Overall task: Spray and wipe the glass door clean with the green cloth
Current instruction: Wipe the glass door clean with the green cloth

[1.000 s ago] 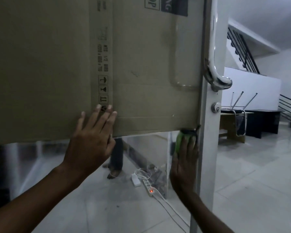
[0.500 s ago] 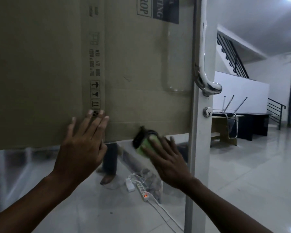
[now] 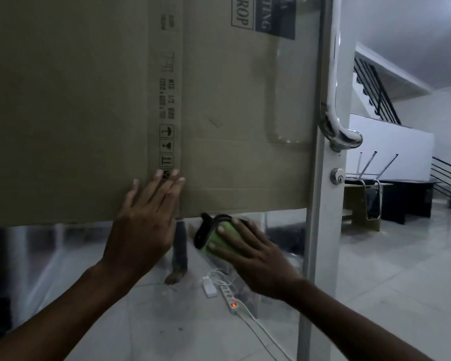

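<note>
Wiping stage here: right hand [image 3: 255,259] is pressed flat on the green cloth [image 3: 220,237] against the glass door [image 3: 151,308], just under the cardboard sheet [image 3: 89,100] behind the pane. Left hand [image 3: 143,230] is spread open, empty, bracing the glass nearby, not touching the other. I'd keep the palm flat, overlap the passes and work right up to the white door frame [image 3: 315,230]. Glass looks streaky lower left. Through it there's a power strip [image 3: 228,298] on the tiled floor [image 3: 391,295]; desks and stairs sit off to the right
</note>
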The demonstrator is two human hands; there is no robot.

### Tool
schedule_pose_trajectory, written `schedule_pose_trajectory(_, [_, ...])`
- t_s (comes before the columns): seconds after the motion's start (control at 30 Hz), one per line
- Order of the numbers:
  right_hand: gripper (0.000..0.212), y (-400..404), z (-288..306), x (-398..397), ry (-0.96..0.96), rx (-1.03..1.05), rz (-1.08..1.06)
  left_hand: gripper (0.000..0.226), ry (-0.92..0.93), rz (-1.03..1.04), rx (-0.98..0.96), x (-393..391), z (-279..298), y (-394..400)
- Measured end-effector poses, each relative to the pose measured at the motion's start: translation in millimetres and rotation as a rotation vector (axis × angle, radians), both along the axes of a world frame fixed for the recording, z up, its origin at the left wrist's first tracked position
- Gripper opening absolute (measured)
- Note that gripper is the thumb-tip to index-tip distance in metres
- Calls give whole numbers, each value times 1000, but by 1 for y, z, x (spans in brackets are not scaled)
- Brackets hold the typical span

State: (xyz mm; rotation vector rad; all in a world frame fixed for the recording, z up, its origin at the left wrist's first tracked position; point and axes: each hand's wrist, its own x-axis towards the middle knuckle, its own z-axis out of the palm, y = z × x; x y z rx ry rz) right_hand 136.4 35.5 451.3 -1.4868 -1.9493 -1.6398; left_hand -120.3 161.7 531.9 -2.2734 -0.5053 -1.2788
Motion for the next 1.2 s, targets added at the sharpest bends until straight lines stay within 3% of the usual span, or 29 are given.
schedule_pose_trajectory(0.07, [65, -14, 6, 18, 87, 61, -35, 71, -12, -95, -33, -6, -1, 3])
schedule_pose_trajectory(0.17, [59, -13, 28, 13, 634, 346, -18, 70, -76, -242, -121, -18, -5, 6])
schedule_pose_trajectory(0.23, [63, 8, 48, -16, 859, 471, 5, 67, -153, -261, -149, -25, -9, 4])
schedule_pose_trajectory(0.27, [65, 21, 55, -33, 873, 479, -1, 66, -176, -249, -148, -29, -11, 3])
schedule_pose_trajectory(0.33, [65, 44, 55, -70, 726, 390, 9, 66, -170, -186, -129, -34, -15, 3])
schedule_pose_trajectory(0.47, [59, 64, 11, -107, 102, 11, 122, 65, -115, -10, -128, -47, -20, 14])
schedule_pose_trajectory(0.53, [68, 57, -1, -94, -56, -50, 98, 65, -84, 29, -131, -53, -23, 19])
schedule_pose_trajectory(0.63, [72, 38, -1, -55, 109, 95, 37, 65, -43, 42, -106, -58, -25, 23])
schedule_pose_trajectory(0.8, [61, 3, -17, -7, 859, 494, -68, 66, -20, 71, -120, -59, -21, 16])
schedule_pose_trajectory(0.87, [62, 4, -33, -13, 1004, 524, -40, 67, -19, 101, -122, -54, -23, 13])
schedule_pose_trajectory(0.97, [67, 12, -65, -40, 1002, 429, -49, 68, -23, 136, -120, -50, -26, 11])
schedule_pose_trajectory(1.03, [69, 15, -72, -53, 885, 326, -53, 68, -24, 141, -116, -50, -28, 12])
schedule_pose_trajectory(1.13, [64, 17, -32, -43, 681, 266, -58, 67, -26, 139, -90, -51, -28, 15])
schedule_pose_trajectory(1.2, [59, 16, 6, -25, 647, 331, -104, 67, -30, 129, -82, -51, -28, 18])
